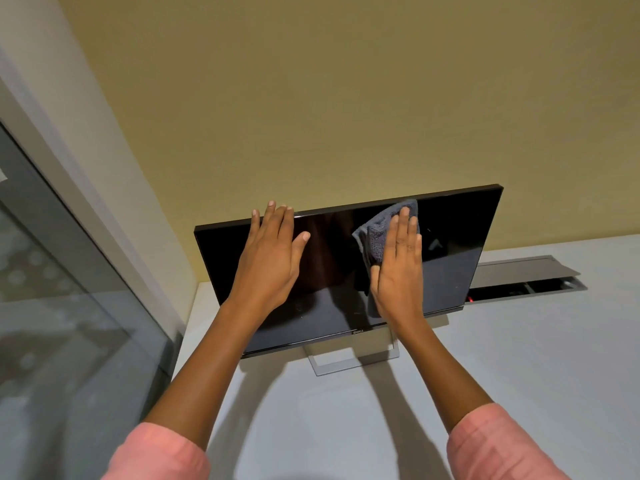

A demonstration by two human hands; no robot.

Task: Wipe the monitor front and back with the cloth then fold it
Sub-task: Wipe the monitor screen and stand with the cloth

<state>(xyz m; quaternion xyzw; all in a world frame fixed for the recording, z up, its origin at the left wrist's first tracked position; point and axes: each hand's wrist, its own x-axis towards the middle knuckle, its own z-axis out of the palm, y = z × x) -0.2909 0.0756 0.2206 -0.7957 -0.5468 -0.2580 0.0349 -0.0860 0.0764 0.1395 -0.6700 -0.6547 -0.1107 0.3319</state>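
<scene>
Two hands on the monitor (450,244), front wipe under way.
Right hand (398,268) presses the grey cloth (375,237) flat-fingered against the screen's upper middle; left hand (272,258) steadies the top left edge, fingers straight (back and folding apparently remain).

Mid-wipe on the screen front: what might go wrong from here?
The black flat monitor stands tilted on a thin silver frame stand; pressure from the right hand could tip it. The bare left hand lies on the glass and may leave smudges. The dark grey cloth is bunched, so coverage may streak.
</scene>
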